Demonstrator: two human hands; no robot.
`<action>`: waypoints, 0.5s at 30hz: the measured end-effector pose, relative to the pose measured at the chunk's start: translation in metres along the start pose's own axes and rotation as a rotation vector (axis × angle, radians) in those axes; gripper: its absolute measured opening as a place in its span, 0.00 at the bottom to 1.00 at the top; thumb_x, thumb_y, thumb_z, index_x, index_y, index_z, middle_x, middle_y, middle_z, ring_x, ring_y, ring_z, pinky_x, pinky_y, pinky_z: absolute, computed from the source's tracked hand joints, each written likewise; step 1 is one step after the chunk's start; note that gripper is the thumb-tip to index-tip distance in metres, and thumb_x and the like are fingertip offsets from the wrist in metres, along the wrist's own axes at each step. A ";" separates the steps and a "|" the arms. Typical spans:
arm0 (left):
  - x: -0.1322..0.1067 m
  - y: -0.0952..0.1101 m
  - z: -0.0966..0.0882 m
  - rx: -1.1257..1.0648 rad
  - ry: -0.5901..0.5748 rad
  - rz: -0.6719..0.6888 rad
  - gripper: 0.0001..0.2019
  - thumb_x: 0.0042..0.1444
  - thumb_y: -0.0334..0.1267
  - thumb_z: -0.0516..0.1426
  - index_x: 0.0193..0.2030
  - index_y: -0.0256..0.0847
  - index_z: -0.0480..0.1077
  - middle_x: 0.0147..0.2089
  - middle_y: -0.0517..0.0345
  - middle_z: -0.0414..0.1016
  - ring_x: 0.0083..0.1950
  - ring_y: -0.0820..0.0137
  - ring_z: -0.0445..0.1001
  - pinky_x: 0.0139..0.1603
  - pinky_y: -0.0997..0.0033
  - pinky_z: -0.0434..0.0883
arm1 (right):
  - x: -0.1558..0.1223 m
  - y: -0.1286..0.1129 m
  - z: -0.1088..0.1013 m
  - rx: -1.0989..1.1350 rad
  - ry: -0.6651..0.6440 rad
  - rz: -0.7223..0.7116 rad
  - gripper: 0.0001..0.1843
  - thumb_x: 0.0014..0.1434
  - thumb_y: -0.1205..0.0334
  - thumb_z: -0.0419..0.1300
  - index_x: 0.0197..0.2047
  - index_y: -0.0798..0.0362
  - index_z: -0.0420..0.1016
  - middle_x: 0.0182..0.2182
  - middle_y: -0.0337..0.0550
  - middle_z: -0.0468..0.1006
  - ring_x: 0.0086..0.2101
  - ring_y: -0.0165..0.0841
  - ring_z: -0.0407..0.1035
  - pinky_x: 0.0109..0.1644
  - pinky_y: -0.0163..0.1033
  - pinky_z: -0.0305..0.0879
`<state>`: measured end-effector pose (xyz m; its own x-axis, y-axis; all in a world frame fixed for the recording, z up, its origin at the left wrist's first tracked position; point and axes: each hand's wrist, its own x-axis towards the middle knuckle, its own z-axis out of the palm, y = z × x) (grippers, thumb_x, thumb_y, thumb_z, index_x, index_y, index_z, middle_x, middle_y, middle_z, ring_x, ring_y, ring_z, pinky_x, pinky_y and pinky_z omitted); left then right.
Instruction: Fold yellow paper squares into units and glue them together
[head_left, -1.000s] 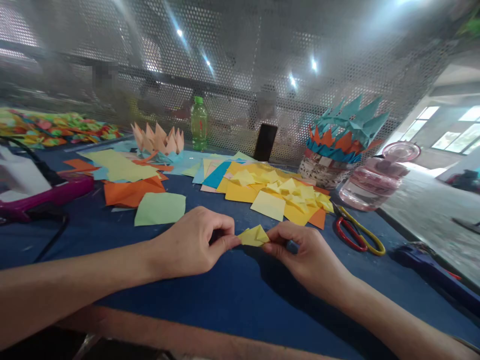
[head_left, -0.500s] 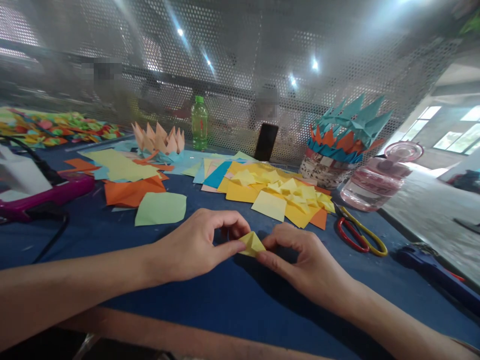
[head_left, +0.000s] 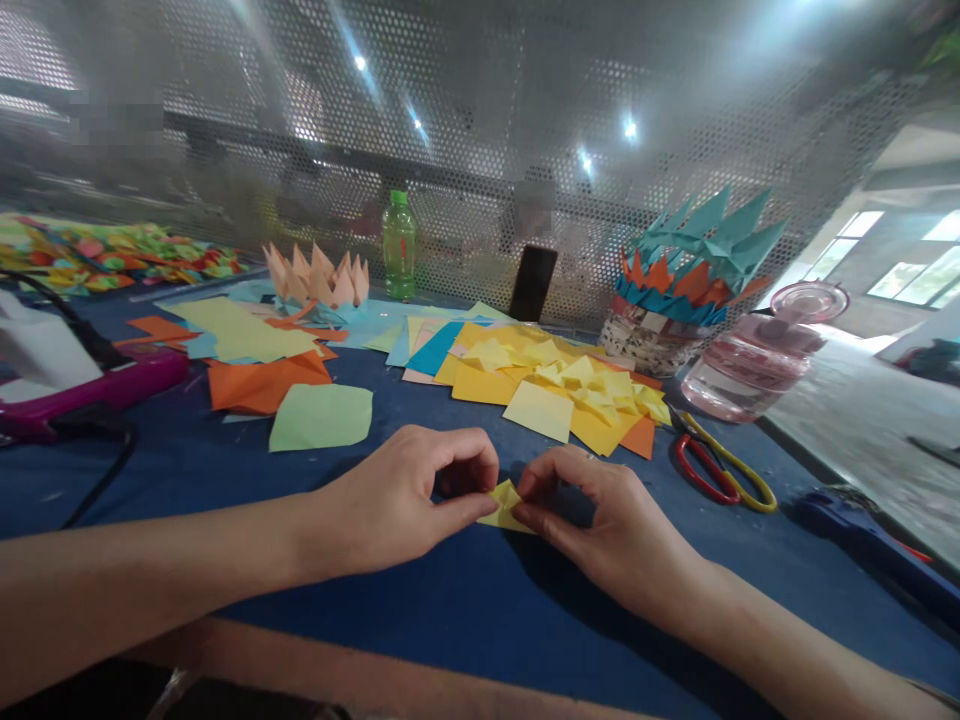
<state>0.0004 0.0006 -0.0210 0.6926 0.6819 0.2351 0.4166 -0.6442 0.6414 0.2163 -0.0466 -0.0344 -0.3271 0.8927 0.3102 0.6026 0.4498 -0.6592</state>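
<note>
A small folded piece of yellow paper [head_left: 506, 508] sits low between my hands, just above the blue tabletop [head_left: 465, 620]. My left hand [head_left: 397, 497] pinches its left side between thumb and fingertips. My right hand [head_left: 600, 520] holds its right side with thumb and forefinger, and those fingers hide part of the fold. Just beyond my hands lie a pale green paper sheet [head_left: 321, 417] and a spread of yellow paper squares and folded pieces [head_left: 555, 385].
Red-and-yellow-handled scissors [head_left: 720, 465] lie to the right, near a pink glass jar [head_left: 754, 365]. Further back stand a folded paper lotus [head_left: 319, 280], a green bottle [head_left: 399, 247], a phone [head_left: 532, 283] and a teal-and-orange paper model [head_left: 679, 290]. A perforated metal screen [head_left: 450, 130] closes the back.
The yellow fold has dropped lower and looks flatter, with its point turned down toward the table. Both hands have moved closer around it, their fingers bent more tightly.
</note>
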 end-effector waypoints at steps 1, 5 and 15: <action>0.000 0.000 0.000 -0.001 -0.001 -0.002 0.02 0.58 0.34 0.58 0.35 0.41 0.70 0.29 0.68 0.72 0.29 0.78 0.69 0.31 0.79 0.65 | 0.000 0.000 0.000 -0.003 -0.002 0.002 0.05 0.58 0.69 0.62 0.35 0.49 0.72 0.32 0.33 0.77 0.34 0.29 0.71 0.40 0.35 0.65; 0.001 0.000 0.001 -0.001 0.009 -0.008 0.02 0.58 0.32 0.58 0.35 0.41 0.70 0.29 0.68 0.72 0.29 0.79 0.69 0.31 0.79 0.65 | 0.001 0.000 0.000 -0.011 -0.006 0.007 0.05 0.58 0.69 0.61 0.36 0.49 0.72 0.32 0.33 0.77 0.34 0.29 0.71 0.41 0.36 0.65; 0.004 -0.005 0.004 -0.040 0.014 -0.037 0.05 0.60 0.34 0.58 0.43 0.42 0.71 0.32 0.66 0.74 0.30 0.77 0.70 0.31 0.79 0.67 | 0.004 0.003 0.001 -0.038 -0.035 0.028 0.05 0.59 0.70 0.60 0.36 0.49 0.72 0.31 0.34 0.77 0.33 0.29 0.70 0.39 0.36 0.64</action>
<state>0.0040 0.0050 -0.0262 0.6689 0.7097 0.2209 0.4177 -0.6047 0.6781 0.2160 -0.0422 -0.0357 -0.3348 0.9036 0.2674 0.6385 0.4262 -0.6408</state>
